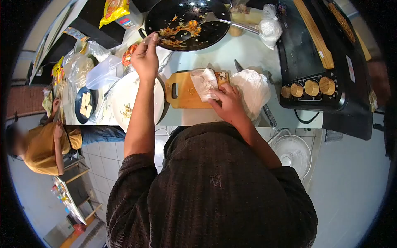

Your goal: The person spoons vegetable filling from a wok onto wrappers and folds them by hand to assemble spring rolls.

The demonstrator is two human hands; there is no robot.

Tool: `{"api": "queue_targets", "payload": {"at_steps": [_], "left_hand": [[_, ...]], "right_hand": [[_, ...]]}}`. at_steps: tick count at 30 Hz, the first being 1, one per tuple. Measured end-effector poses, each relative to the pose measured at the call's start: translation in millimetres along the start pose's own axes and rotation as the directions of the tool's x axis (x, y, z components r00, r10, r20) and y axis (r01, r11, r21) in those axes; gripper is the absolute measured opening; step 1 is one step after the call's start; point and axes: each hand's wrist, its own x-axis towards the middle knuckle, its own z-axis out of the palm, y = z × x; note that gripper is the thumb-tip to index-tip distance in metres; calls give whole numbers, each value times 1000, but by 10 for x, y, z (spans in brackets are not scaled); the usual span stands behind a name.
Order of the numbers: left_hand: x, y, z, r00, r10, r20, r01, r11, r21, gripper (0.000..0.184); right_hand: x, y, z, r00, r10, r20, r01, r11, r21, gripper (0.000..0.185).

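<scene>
My left hand [145, 58] is raised at the near left rim of a black wok [215, 35]. Its fingers are pinched together at the rim, and what they hold is hard to make out. Shredded orange and brown filling [178, 31] lies in the wok, along with a metal spatula [237, 24]. My right hand [228, 101] rests on a wooden cutting board [186, 99], thumb and fingers on the lower right edge of a thin white crumpled sheet [202, 82]. Left of the board, a large white plate [142, 103] with some shreds sits partly under my left forearm.
A white plastic bag [251, 89] and a knife [269, 115] lie right of the board. A black griddle [306, 62] stands farther right. A dark plate [85, 103] with pale rolls lies left, near another person [45, 144]. A fan [292, 155] stands below the counter.
</scene>
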Motion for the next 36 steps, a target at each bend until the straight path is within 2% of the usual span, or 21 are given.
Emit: {"api": "queue_targets", "payload": {"at_steps": [2,3,5,7,9,12,15,21,23,24,28,30,34,36], "left_hand": [[-36,68,-100,991,-90,-99,81,993,-89,19],[-34,22,-195,993,-27,-116,15,994,-105,21],[-111,61,-451,974,-139,-177,105,977,-187,22],[-175,141,-787,951,-165,-260,124,978,-169,21],[-292,170,-1182,941,-198,-276,146,969,-200,22],[-557,260,-1725,940,-181,-290,211,975,76,21],[-796,472,-1989,936,-178,-305,264,925,272,19],[-1050,398,-2221,936,-174,-305,273,907,319,21],[-1081,455,-2190,936,-183,-300,301,858,415,21],[-1101,415,-2198,938,-175,-299,278,894,350,20],[-1124,393,-2261,936,-196,-291,294,892,344,24],[-1110,385,-2300,916,-262,-305,358,876,324,23],[-1125,263,-2393,901,-305,-307,395,870,295,22],[-1135,236,-2408,899,-327,-292,396,890,224,20]], "right_hand": [[-4,37,-10,1000,-3,-29,4,999,33,33],[-30,31,-45,1000,-7,-3,7,1000,5,33],[-16,-1,-40,999,-22,-29,21,1000,-14,32],[0,-5,-35,999,-31,-5,31,999,-25,32],[7,-1,-33,999,-38,22,39,999,-37,32],[17,-20,-47,999,-45,29,46,996,-70,31],[33,-87,-84,999,-35,33,38,997,-73,31],[52,-17,16,998,-61,-15,59,996,-73,29],[53,-32,23,999,-40,-15,39,997,-72,29],[50,-36,34,999,-35,-22,33,996,-83,29],[43,-58,30,997,-57,-42,53,994,-100,31],[44,-44,38,997,-59,-45,55,995,-84,31],[47,-57,16,998,-50,-46,46,997,-69,30],[46,-55,19,997,-52,-55,47,996,-74,30]]}}
